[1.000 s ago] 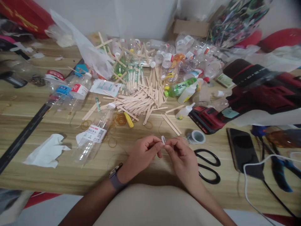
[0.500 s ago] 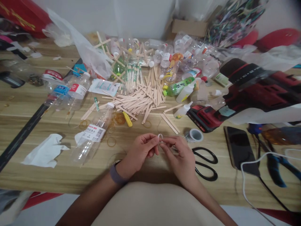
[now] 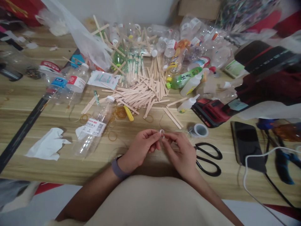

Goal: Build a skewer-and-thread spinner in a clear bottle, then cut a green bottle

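My left hand point(image 3: 141, 147) and my right hand point(image 3: 180, 152) meet just above the near part of the wooden table point(image 3: 35, 106). Both pinch one small white ring-like piece point(image 3: 161, 131) between thumb and fingertips. What the piece is I cannot make out. A watch band sits on my left wrist. A clear plastic bottle point(image 3: 94, 128) with a white label lies to the left of my hands. A roll of tape point(image 3: 199, 130) and black scissors point(image 3: 209, 158) lie just to their right.
A heap of wooden craft sticks point(image 3: 141, 94) and rubber bands point(image 3: 118, 113) lies ahead of my hands. Behind it stand several plastic bottles point(image 3: 183, 80). A red power drill point(image 3: 211, 111), a phone point(image 3: 248, 146) with a white cable, and crumpled tissue point(image 3: 47, 144) also lie on the table.
My hands have stayed together on the small white piece, turning it slightly. The view has tilted down, so the table's things sit higher in the picture.
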Motion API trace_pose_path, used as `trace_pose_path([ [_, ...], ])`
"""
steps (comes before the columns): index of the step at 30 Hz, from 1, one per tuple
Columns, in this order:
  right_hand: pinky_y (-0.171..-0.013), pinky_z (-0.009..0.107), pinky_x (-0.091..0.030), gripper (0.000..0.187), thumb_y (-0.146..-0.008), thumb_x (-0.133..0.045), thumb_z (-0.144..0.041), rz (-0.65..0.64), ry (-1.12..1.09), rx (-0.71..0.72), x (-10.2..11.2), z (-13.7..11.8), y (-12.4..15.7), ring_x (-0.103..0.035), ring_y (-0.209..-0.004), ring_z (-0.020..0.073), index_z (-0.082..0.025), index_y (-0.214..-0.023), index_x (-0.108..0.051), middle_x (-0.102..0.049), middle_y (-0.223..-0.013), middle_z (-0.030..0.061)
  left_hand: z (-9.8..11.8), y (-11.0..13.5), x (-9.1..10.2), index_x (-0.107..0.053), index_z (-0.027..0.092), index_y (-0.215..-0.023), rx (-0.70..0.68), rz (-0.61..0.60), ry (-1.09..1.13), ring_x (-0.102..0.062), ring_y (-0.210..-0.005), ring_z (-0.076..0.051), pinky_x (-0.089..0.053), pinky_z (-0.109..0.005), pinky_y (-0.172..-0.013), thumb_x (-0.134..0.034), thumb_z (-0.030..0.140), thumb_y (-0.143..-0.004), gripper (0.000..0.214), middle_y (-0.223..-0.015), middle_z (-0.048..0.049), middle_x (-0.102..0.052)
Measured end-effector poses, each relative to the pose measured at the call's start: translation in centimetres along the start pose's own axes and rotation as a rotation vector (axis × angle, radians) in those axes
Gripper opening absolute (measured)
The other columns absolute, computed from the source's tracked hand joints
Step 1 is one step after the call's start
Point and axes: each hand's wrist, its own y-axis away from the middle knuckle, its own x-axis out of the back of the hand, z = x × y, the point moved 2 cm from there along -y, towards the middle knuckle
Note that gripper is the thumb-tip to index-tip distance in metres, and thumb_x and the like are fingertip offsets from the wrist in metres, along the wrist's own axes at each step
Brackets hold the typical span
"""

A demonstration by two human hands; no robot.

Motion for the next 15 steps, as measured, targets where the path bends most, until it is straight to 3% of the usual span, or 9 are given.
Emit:
trace_pose_path([
  [9, -0.061, 0.029, -0.045, 0.011, -0.093, -0.056, -0.022, 0.013, -0.016, -0.054, -0.06, 0.17, 0.13, -0.058, -0.065, 0.0168, -0.023, -0.082, -0.06, -0.062, -0.072, -0.0006, 0.12, 0.14, -0.17, -0.061, 0.015, -0.076, 0.038, 0.021, -0.068, -0.035, -0.043, -0.005, -0.021, -0.021, -0.043, -0.068, 0.051, -0.075, 0.036, -0.054, 0.005, -0.054],
  [15, -0.065, 0.031, -0.047, 0.006, -0.094, -0.056, -0.026, 0.006, -0.012, -0.036, -0.07, 0.17, 0.28, -0.06, -0.069, 0.0183, -0.024, -0.094, -0.063, -0.066, -0.079, 0.0011, 0.18, 0.22, -0.23, -0.06, 0.016, -0.075, 0.03, 0.029, -0.075, -0.036, -0.044, -0.005, -0.022, -0.021, -0.044, -0.066, 0.052, -0.075, 0.036, -0.054, 0.0048, -0.053],
])
